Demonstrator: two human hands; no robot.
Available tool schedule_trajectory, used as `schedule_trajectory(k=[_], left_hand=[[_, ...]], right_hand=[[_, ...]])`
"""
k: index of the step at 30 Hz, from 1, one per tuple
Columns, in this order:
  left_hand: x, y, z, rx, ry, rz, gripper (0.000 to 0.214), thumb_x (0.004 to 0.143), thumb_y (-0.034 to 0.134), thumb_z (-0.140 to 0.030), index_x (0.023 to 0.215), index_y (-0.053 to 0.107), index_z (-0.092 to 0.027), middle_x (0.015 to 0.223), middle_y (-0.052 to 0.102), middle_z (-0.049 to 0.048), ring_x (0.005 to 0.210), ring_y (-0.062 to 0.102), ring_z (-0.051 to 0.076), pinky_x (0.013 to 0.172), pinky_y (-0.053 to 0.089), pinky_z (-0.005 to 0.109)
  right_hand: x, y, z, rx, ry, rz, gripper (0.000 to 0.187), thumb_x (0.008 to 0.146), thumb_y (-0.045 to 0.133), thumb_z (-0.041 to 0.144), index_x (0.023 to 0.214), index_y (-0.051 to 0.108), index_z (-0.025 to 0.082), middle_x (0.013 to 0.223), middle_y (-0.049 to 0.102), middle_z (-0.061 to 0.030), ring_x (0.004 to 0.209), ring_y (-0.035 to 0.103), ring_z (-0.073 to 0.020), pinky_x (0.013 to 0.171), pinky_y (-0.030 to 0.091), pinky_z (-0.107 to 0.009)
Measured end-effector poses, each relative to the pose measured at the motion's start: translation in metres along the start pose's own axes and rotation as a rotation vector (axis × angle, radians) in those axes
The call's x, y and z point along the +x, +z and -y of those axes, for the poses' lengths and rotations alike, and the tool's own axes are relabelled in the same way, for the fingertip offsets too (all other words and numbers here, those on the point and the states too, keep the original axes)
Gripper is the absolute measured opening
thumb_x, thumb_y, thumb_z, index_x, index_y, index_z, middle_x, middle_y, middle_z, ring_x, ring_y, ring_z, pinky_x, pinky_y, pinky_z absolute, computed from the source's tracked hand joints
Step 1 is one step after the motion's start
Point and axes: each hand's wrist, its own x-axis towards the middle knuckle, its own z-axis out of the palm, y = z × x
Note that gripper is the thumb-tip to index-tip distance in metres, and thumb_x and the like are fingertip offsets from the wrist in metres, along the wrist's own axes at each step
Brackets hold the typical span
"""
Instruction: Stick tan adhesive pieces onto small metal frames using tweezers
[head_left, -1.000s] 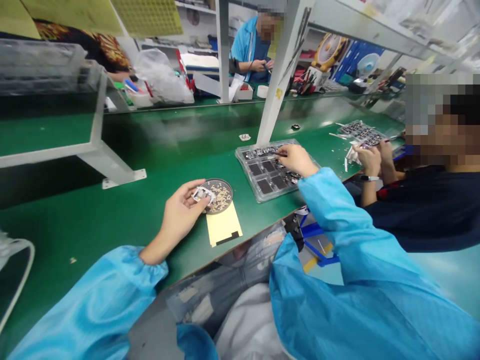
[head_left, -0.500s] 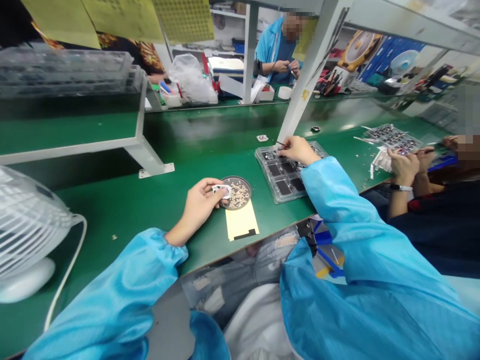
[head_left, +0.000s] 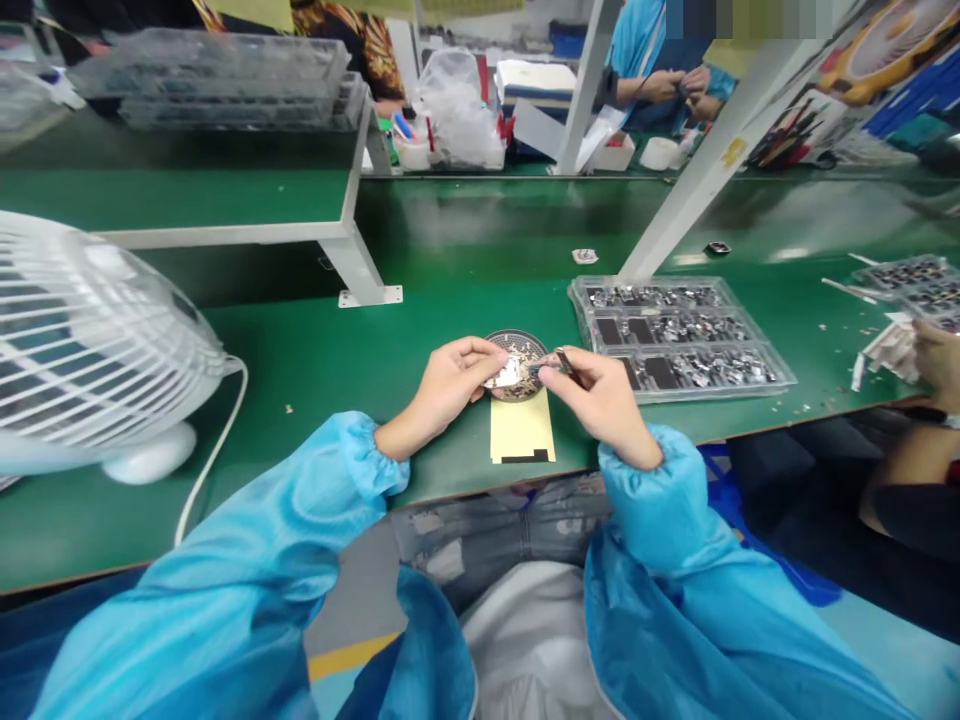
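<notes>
My left hand (head_left: 454,385) is closed, pinching a small flat white-silver piece (head_left: 513,372) over a round dish (head_left: 501,335). Small tan and dark bits lie scattered in the dish. Close by on the right, my right hand (head_left: 604,398) grips dark tweezers (head_left: 568,366) between thumb and fingers. The tweezers point left toward the piece; a small item seems to be at their tip, too blurred to name. Under the dish's near side lies a yellow paper (head_left: 523,430) with a black strip. A clear compartment tray (head_left: 694,395) of dark and metallic parts rests to the right.
A white fan (head_left: 97,340) stands at left with its cord (head_left: 214,450). A raised shelf leg (head_left: 360,270) and a slanted post (head_left: 675,215) rise from the green bench (head_left: 450,470). Another person's hand (head_left: 937,365) is at far right beside small parts. Another person works across the bench.
My right hand has come from the tray back to the dish, beside my left hand, still with the tweezers. The view has shifted; my left hand keeps its white-silver piece.
</notes>
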Motion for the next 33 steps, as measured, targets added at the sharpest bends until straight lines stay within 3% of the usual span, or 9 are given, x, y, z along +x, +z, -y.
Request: schedule_trajectory(k=[2,4,8,12,15,23,28,33], left_hand=[[0.000,-0.001,0.003,0.011,-0.003,0.003,0.045,0.077,0.090,-0.051,0.093,0.074,-0.012,0.069,0.069,0.0044,0.051,0.056,0.010,0.042,0.034,0.019],[0.001,-0.004,0.005,0.021,0.010,0.021,0.040,0.083,0.084,-0.050,0.096,0.078,-0.013,0.072,0.069,0.0047,0.052,0.054,0.009,0.044,0.035,0.020],[-0.002,-0.008,0.007,0.045,0.078,0.085,0.034,0.091,0.076,-0.044,0.106,0.084,-0.015,0.080,0.072,0.0061,0.058,0.055,0.011,0.052,0.043,0.023],[-0.008,-0.005,0.004,0.132,0.165,0.097,0.032,0.091,0.075,-0.036,0.114,0.085,-0.016,0.080,0.075,0.0053,0.059,0.057,0.011,0.058,0.048,0.024],[-0.013,-0.001,0.002,0.174,0.215,0.114,0.032,0.092,0.074,-0.034,0.117,0.084,-0.017,0.091,0.080,0.0072,0.067,0.063,0.014,0.062,0.052,0.025],[-0.018,0.000,0.007,0.244,0.271,0.184,0.036,0.095,0.074,-0.031,0.127,0.079,-0.017,0.125,0.078,0.0120,0.106,0.074,0.024,0.087,0.060,0.033],[-0.019,0.001,0.010,0.286,0.289,0.199,0.043,0.093,0.077,-0.030,0.133,0.075,-0.016,0.120,0.078,0.0129,0.096,0.074,0.021,0.080,0.060,0.030],[-0.018,0.002,0.011,0.449,0.401,0.172,0.045,0.088,0.081,-0.026,0.133,0.076,-0.017,0.107,0.079,0.0091,0.072,0.061,0.013,0.064,0.051,0.025]], right_hand=[[-0.007,0.003,-0.007,0.047,0.027,0.075,0.024,0.088,0.080,0.043,0.095,0.081,0.020,0.100,0.079,-0.0052,0.095,0.072,-0.0196,0.084,0.057,-0.031],[-0.010,0.001,-0.016,0.053,0.097,0.089,0.028,0.084,0.084,0.047,0.087,0.081,0.019,0.090,0.078,-0.0045,0.085,0.070,-0.0186,0.076,0.055,-0.030],[-0.014,-0.001,-0.028,0.040,0.230,-0.021,0.039,0.076,0.090,0.053,0.071,0.074,0.017,0.067,0.071,-0.0020,0.063,0.060,-0.0137,0.062,0.046,-0.027],[-0.019,0.004,-0.031,0.016,0.207,-0.014,0.038,0.084,0.083,0.053,0.075,0.075,0.017,0.069,0.071,-0.0019,0.065,0.059,-0.0128,0.064,0.046,-0.026],[-0.021,0.008,-0.029,0.005,0.183,0.008,0.035,0.086,0.081,0.051,0.078,0.076,0.017,0.071,0.071,-0.0016,0.067,0.059,-0.0128,0.065,0.046,-0.026],[-0.020,0.009,-0.029,0.020,0.231,-0.042,0.034,0.085,0.081,0.050,0.079,0.077,0.016,0.068,0.069,-0.0007,0.063,0.056,-0.0118,0.062,0.044,-0.026],[-0.020,0.008,-0.030,0.021,0.250,-0.067,0.036,0.085,0.081,0.051,0.077,0.076,0.016,0.067,0.069,-0.0013,0.063,0.057,-0.0123,0.063,0.045,-0.026],[-0.020,0.008,-0.030,0.031,0.261,-0.077,0.039,0.085,0.080,0.052,0.073,0.073,0.016,0.066,0.068,-0.0015,0.064,0.057,-0.0122,0.063,0.046,-0.026]])
